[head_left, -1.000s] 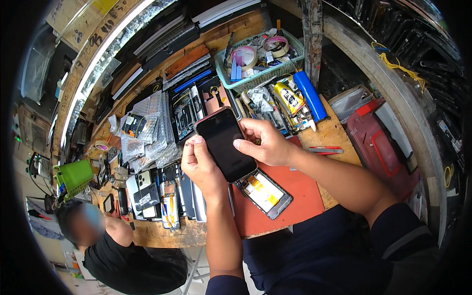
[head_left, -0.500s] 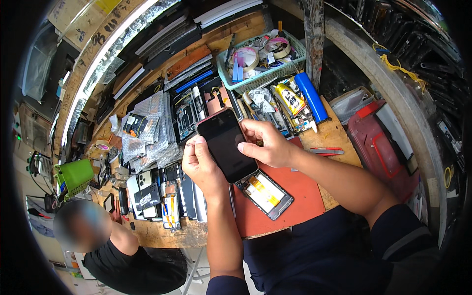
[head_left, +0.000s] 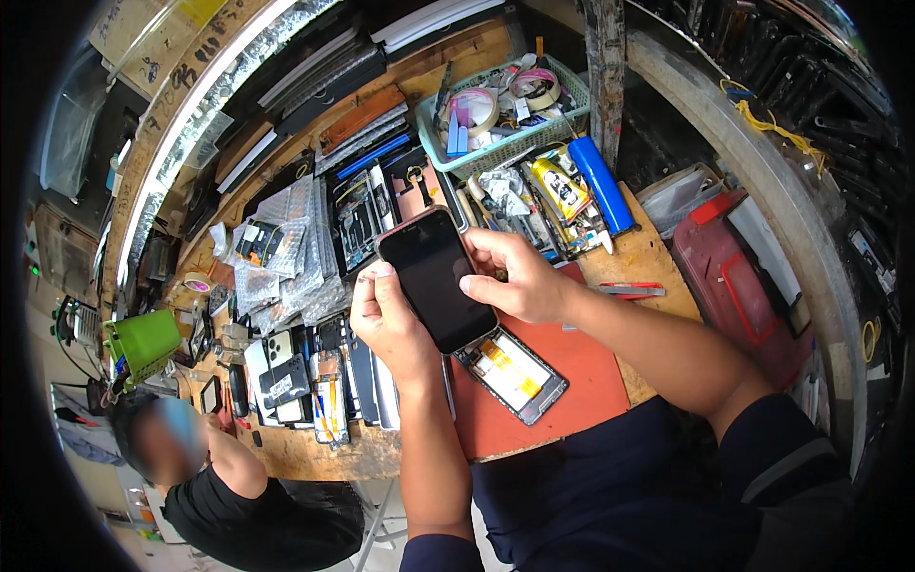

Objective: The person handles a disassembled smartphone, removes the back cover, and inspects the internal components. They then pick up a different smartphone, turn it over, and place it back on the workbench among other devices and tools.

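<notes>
The left grip (head_left: 391, 319) is clamping the dark-screened phone (head_left: 429, 276) along its left edge, and the right grip (head_left: 519, 281) is clamping the opposite edge, its thumb lying over the screen. The phone is facing up at the person, its long axis running from 11 o'clock down to 5; which end is its top I cannot tell. Its lower end is overlapping an opened phone (head_left: 515, 377), which is lying more slantwise on a red mat (head_left: 596, 381); whether the two are touching I can't make out. Further out on the counter (head_left: 334, 465), a blue cylinder (head_left: 602, 186) is lying at 2 o'clock, a pale green basket (head_left: 515, 143) is sitting at 1, and bubble wrap (head_left: 315, 253) is spreading toward 9. Between 7 and 8, another person (head_left: 248, 510) is sitting.
</notes>
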`<state>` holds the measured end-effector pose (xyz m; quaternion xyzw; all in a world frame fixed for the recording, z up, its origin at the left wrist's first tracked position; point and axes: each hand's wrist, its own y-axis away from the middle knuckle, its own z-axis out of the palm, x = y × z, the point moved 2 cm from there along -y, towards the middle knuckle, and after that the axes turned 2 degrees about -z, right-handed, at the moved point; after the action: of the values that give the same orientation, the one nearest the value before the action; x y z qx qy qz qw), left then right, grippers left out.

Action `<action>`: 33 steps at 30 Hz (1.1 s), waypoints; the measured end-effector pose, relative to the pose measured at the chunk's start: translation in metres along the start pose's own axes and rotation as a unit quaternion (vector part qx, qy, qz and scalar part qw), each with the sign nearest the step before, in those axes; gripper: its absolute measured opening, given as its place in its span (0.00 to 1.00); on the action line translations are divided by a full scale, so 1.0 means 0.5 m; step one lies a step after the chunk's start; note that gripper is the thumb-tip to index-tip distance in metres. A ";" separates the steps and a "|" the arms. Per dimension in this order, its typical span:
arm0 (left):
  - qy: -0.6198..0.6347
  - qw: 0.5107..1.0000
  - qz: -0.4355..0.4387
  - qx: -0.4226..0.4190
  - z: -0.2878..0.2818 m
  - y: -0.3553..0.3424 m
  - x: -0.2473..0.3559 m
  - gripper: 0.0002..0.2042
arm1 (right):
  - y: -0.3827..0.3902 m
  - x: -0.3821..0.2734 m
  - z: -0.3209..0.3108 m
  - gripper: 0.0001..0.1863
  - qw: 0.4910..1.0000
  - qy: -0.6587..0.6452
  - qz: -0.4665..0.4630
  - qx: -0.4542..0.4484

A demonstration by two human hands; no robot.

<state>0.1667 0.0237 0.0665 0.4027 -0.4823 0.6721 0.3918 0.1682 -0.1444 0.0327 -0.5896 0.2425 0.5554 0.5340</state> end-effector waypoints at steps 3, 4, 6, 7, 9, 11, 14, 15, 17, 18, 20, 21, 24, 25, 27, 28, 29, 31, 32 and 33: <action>-0.003 1.000 0.006 -0.008 -0.002 -0.002 -0.003 0.11 | 0.001 0.015 -0.003 0.08 1.000 0.004 -0.014 0.002; 0.000 1.000 0.006 -0.006 -0.002 -0.002 -0.005 0.11 | 0.000 0.017 -0.005 0.08 1.000 0.006 -0.013 0.001; 0.002 1.000 0.008 -0.002 -0.003 -0.003 -0.008 0.11 | -0.001 0.014 -0.005 0.08 1.000 0.009 -0.012 0.001; 0.001 1.000 0.010 0.000 -0.004 -0.003 -0.009 0.10 | -0.002 0.010 -0.002 0.08 1.000 -0.011 -0.010 0.008; 0.000 1.000 0.011 0.004 -0.002 -0.002 -0.006 0.10 | -0.005 -0.001 0.005 0.07 0.998 -0.053 -0.007 0.024; 0.000 1.000 0.009 0.012 0.005 0.001 0.003 0.10 | -0.008 -0.003 0.006 0.07 0.999 -0.042 -0.008 0.026; -0.002 1.000 -0.005 0.000 0.003 0.001 0.002 0.11 | -0.003 0.008 0.004 0.08 0.999 -0.022 -0.022 0.024; -0.003 1.000 -0.002 0.000 0.000 -0.001 0.000 0.11 | -0.004 0.010 0.004 0.08 0.999 -0.014 -0.032 0.020; -0.006 1.000 0.005 0.001 -0.006 -0.005 -0.009 0.11 | -0.002 0.011 0.003 0.08 0.999 -0.006 -0.022 0.024; -0.007 1.000 0.006 0.002 -0.005 -0.005 -0.008 0.11 | -0.002 0.010 0.003 0.08 1.000 -0.002 -0.018 0.026; -0.009 1.000 0.009 0.003 -0.001 -0.003 -0.006 0.11 | -0.002 0.014 0.003 0.08 0.999 -0.009 -0.024 0.025; -0.004 1.000 0.009 0.001 -0.001 -0.003 -0.005 0.11 | -0.004 0.016 0.003 0.08 0.999 -0.013 -0.027 0.025; 0.002 1.000 0.008 -0.001 -0.002 -0.001 -0.003 0.11 | -0.002 0.016 -0.004 0.09 1.000 0.010 -0.010 0.007; -0.002 1.000 0.006 0.001 0.000 -0.001 0.000 0.11 | -0.003 0.014 -0.003 0.08 1.000 0.000 -0.015 0.008; -0.006 1.000 0.004 0.000 0.000 -0.001 -0.002 0.11 | -0.007 0.006 0.004 0.08 1.000 -0.019 -0.023 0.009; -0.005 1.000 0.004 -0.004 -0.003 -0.003 -0.005 0.11 | -0.005 0.005 0.005 0.09 0.999 -0.023 -0.020 0.016; -0.004 1.000 0.003 -0.007 -0.006 -0.003 -0.009 0.11 | -0.003 0.005 0.007 0.10 0.999 -0.028 -0.016 0.022; -0.011 1.000 0.007 -0.006 -0.006 -0.004 -0.008 0.11 | -0.007 0.001 0.005 0.10 0.999 -0.032 -0.011 0.027; -0.014 1.000 0.008 -0.006 -0.006 -0.004 -0.008 0.11 | -0.007 0.000 0.004 0.10 0.999 -0.033 -0.007 0.027; -0.011 1.000 0.010 -0.005 -0.006 -0.004 -0.007 0.11 | -0.007 0.001 0.003 0.10 0.999 -0.034 -0.002 0.028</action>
<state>0.1694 0.0265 0.0632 0.4037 -0.4938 0.6689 0.3819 0.1707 -0.1418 0.0338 -0.5555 0.2382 0.5672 0.5594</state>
